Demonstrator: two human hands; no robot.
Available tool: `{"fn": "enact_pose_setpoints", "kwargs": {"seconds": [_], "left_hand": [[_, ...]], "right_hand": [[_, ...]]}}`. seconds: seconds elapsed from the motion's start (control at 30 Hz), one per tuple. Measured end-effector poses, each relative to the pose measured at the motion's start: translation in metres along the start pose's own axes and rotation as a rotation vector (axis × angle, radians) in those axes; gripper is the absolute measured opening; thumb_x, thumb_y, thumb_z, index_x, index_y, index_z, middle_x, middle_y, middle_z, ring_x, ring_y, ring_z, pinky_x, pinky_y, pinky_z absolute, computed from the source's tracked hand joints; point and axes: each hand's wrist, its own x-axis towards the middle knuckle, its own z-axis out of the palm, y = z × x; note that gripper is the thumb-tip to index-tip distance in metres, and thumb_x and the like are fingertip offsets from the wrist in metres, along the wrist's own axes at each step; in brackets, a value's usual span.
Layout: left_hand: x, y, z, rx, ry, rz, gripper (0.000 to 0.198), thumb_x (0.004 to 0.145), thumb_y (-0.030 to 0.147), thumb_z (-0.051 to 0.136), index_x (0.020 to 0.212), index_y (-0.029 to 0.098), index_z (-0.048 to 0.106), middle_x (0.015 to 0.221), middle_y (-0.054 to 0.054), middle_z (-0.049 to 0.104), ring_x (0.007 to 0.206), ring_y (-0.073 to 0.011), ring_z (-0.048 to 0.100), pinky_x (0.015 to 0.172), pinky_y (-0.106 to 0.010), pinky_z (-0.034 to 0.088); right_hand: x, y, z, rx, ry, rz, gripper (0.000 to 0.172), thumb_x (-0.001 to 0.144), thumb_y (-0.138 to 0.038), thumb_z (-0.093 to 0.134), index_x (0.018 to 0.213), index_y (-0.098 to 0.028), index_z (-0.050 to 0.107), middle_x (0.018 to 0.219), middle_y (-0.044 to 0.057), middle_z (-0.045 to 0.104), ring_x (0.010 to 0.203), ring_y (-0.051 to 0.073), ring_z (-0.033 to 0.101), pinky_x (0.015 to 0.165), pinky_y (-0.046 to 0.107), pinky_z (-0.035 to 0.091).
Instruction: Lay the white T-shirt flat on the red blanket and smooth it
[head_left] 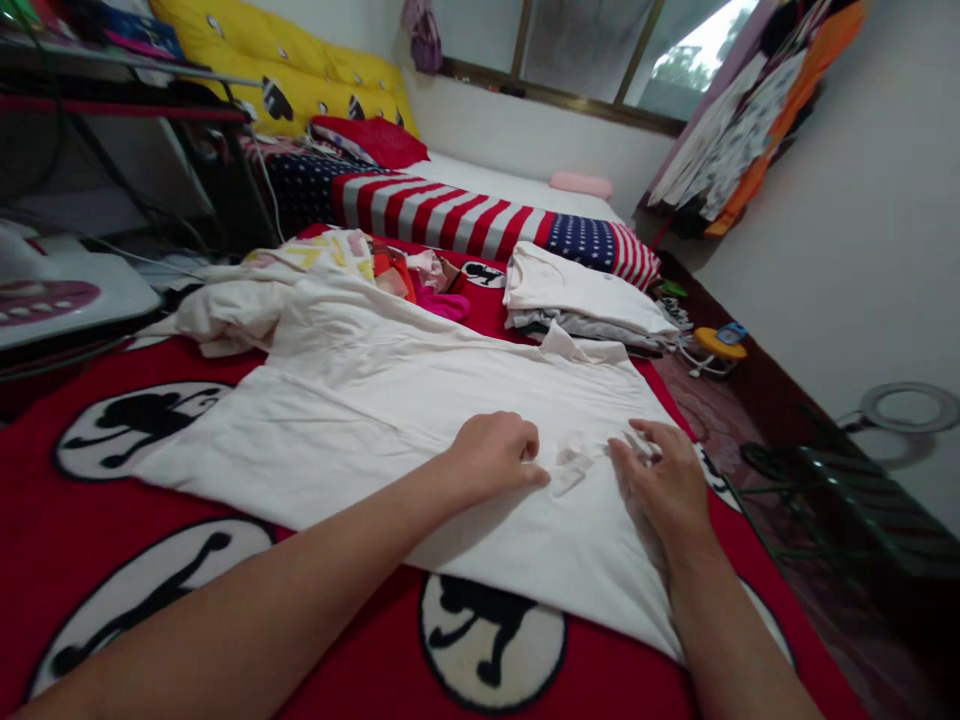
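A white shirt (420, 390) lies spread over a red blanket, wrinkled toward its left end. My left hand (495, 455) is just above the shirt, its fingers curled and its thumb apart from the index finger, with nothing visible between them. To the right, my right hand (667, 480) rests at the shirt, with a small bunch of white cloth between its thumb and fingers. Between both hands a small whitish label (572, 472) shows on the cloth. My right palm is turned away from view.
The red blanket (352, 620) has round black-and-white figures. Behind the shirt stand a stack of folded clothes (585, 285) and a heap of coloured clothes (420, 275). A white appliance (67, 290) is at left, a black rack (862, 510) at right, and a bed (480, 215) at the back.
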Motion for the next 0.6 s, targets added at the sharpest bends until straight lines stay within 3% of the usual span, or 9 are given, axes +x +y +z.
{"fn": "enact_pose_setpoints", "kwargs": {"seconds": [0.1,0.2,0.27,0.37,0.5,0.6], "left_hand": [[-0.001,-0.01,-0.026,0.065,-0.185,-0.024,0.027,0.061,0.038,0.077,0.081,0.022,0.071,0.084,-0.001,0.07,0.074,-0.0173,0.06,0.056,-0.024,0.035],[-0.002,-0.02,-0.038,0.05,-0.264,-0.018,0.017,0.062,0.027,0.076,0.077,0.02,0.072,0.078,-0.001,0.069,0.067,-0.0141,0.059,0.053,-0.023,0.034],[-0.002,-0.025,-0.039,0.004,-0.269,-0.005,0.013,0.064,0.024,0.074,0.076,0.019,0.072,0.073,0.0,0.068,0.064,-0.0126,0.057,0.052,-0.022,0.034],[-0.002,-0.031,-0.036,-0.084,-0.26,0.025,0.012,0.064,0.023,0.072,0.074,0.018,0.071,0.068,0.001,0.066,0.062,-0.0113,0.056,0.052,-0.02,0.035],[-0.002,-0.035,-0.034,-0.142,-0.239,0.048,0.008,0.065,0.021,0.069,0.072,0.018,0.069,0.065,0.002,0.064,0.06,-0.011,0.056,0.052,-0.02,0.036],[-0.003,-0.032,-0.034,-0.056,-0.195,0.023,0.006,0.064,0.02,0.069,0.07,0.019,0.068,0.067,0.001,0.066,0.061,-0.0126,0.057,0.053,-0.021,0.036]], "right_hand": [[0.001,0.007,0.003,0.041,-0.047,-0.015,0.049,0.076,-0.051,0.063,0.112,-0.018,0.065,0.113,0.013,0.063,0.107,0.029,0.056,0.095,0.046,0.042],[0.001,0.007,0.003,0.045,-0.157,-0.013,0.048,0.072,-0.05,0.067,0.111,-0.021,0.066,0.111,0.01,0.064,0.105,0.028,0.057,0.093,0.046,0.043],[0.001,0.004,0.002,0.06,-0.172,0.011,0.038,0.071,-0.047,0.068,0.099,-0.021,0.07,0.103,0.008,0.066,0.099,0.027,0.059,0.089,0.044,0.044],[0.0,-0.003,-0.001,0.169,-0.09,0.072,0.024,0.074,-0.043,0.067,0.082,-0.02,0.069,0.085,0.005,0.067,0.083,0.022,0.061,0.078,0.036,0.047],[-0.001,-0.011,-0.004,0.202,0.044,0.004,0.018,0.079,-0.038,0.064,0.079,-0.02,0.066,0.081,0.004,0.065,0.081,0.019,0.061,0.077,0.032,0.045],[0.0,-0.01,-0.002,0.096,-0.026,0.009,0.019,0.078,-0.039,0.065,0.077,-0.02,0.066,0.081,0.003,0.065,0.079,0.02,0.06,0.075,0.032,0.044]]}}
